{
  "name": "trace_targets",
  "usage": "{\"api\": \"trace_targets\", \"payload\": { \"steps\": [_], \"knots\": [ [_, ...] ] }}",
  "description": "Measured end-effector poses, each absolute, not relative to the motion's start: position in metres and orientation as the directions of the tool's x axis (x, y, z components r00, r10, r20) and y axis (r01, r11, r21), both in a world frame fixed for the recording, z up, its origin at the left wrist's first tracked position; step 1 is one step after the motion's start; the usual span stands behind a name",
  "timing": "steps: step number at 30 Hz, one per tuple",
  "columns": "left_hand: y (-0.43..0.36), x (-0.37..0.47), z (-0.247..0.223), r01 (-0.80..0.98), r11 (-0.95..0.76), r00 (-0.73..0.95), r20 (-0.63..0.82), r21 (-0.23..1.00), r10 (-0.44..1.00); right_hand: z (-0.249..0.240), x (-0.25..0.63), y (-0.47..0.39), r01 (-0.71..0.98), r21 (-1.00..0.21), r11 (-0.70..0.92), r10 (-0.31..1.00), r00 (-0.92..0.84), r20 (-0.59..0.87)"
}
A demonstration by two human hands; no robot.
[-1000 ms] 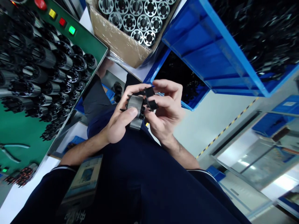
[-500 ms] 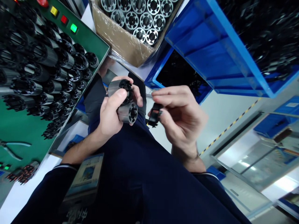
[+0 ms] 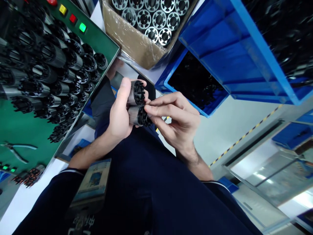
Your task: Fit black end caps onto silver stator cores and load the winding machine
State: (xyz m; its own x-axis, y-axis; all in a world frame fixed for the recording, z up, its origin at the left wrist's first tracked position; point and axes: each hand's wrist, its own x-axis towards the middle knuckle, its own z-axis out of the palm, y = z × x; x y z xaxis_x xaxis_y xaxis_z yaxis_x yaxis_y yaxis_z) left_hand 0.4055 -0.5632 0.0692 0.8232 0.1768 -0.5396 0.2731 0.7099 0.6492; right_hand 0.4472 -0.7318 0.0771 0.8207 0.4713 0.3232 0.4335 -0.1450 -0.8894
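Observation:
Two metal cylinders lie side by side in my left hand (image 3: 119,114), whose fingers wrap round them. The upper cylinder (image 3: 132,94) has a black toothed plastic piece (image 3: 139,92) in its end. On the end of the lower cylinder (image 3: 133,115) sits another black plastic piece (image 3: 143,117). My right hand (image 3: 177,119) pinches this second piece with thumb and fingertips, against the lower cylinder. Part of the piece is hidden by the fingers.
Many cylinders with black ends (image 3: 52,55) stand on the green bench (image 3: 14,127) at left, near pliers (image 3: 18,148). A cardboard box (image 3: 137,49) of bare cylinders is ahead. Blue bins (image 3: 207,55) with black parts stand at the right.
My right hand has moved left, bringing the black piece onto the lower cylinder's end. My left thumb has lifted off the upper cylinder's black piece. The view has shifted slightly.

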Motion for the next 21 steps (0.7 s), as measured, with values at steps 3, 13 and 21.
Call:
{"api": "trace_targets", "payload": {
  "steps": [3,13,21],
  "knots": [
    [-0.569,0.408,0.068,0.266,0.733,0.815,-0.552,0.626,0.176,0.071,0.449,-0.732,0.465,-0.880,-0.095,0.481,0.795,0.369],
    [-0.576,0.405,0.055,0.202,0.696,0.833,-0.495,0.689,0.248,0.068,0.443,-0.726,0.476,-0.856,-0.202,0.437,0.826,0.356],
    [-0.580,0.404,0.056,0.242,0.751,0.772,-0.591,0.614,0.235,0.067,0.436,-0.726,0.504,-0.847,-0.168,0.428,0.812,0.398]
  ]
}}
